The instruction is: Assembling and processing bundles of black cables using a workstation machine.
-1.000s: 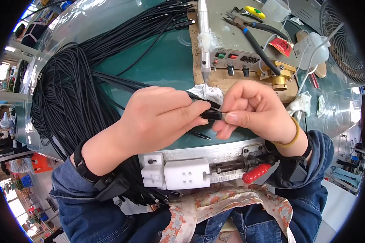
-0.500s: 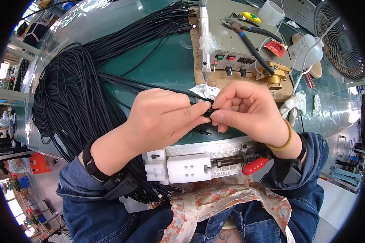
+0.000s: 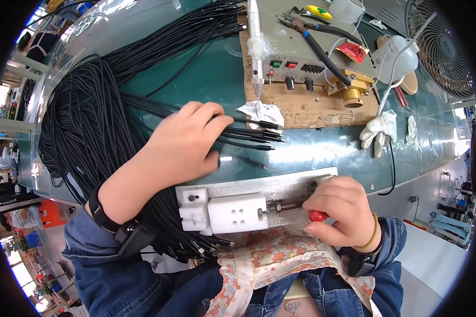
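Observation:
My left hand (image 3: 182, 140) hovers over the loose ends of several black cables (image 3: 254, 136), its thumb parted from the fingers and slightly blurred. One blurred cable end (image 3: 256, 164) lies just below that bunch. My right hand (image 3: 344, 208) is closed around the red grip (image 3: 318, 215) of a toggle clamp. The clamp's rod (image 3: 285, 205) runs to a white block (image 3: 237, 212) with small holes. Beside it stands a smaller white block (image 3: 194, 210). Both sit on a metal base plate (image 3: 280, 183) at the near table edge.
A big bundle of black cables (image 3: 84, 116) covers the left side. At the back, a pneumatic dispenser pen (image 3: 256, 58) stands before a control box (image 3: 296, 71) with pliers (image 3: 322, 50) on top. A white glove (image 3: 380, 129) and a fan (image 3: 444, 50) are on the right.
My hands have come apart from the cable ends they were pinching together. The right moved down to the clamp's red grip, while the left opened and shifted slightly left and up.

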The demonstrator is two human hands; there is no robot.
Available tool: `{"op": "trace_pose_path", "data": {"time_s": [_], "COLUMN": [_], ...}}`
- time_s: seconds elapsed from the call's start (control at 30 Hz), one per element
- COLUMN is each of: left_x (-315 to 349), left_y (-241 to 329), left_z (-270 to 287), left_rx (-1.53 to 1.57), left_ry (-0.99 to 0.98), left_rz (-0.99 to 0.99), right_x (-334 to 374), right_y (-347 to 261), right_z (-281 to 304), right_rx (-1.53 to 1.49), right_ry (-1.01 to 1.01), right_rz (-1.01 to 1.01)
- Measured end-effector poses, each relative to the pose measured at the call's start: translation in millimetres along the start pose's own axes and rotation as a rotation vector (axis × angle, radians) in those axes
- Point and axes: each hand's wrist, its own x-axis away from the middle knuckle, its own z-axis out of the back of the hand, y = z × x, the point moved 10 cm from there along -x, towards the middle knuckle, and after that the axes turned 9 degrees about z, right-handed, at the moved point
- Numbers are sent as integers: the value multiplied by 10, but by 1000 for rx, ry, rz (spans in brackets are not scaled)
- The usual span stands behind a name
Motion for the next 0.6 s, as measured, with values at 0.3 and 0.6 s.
{"op": "trace_pose_path", "data": {"time_s": [0.3,0.6], "left_x": [117,983], "left_y": [11,418], "left_z": [-124,528], "left_rx": [163,157], "left_ry": [-229,-91], "left_rz": [-46,-233], "right_x": [125,265], "right_y": [-183,4], "right_z": [120,484], "right_rx": [401,172], "right_ry": [323,716], "right_rz": [200,141]}}
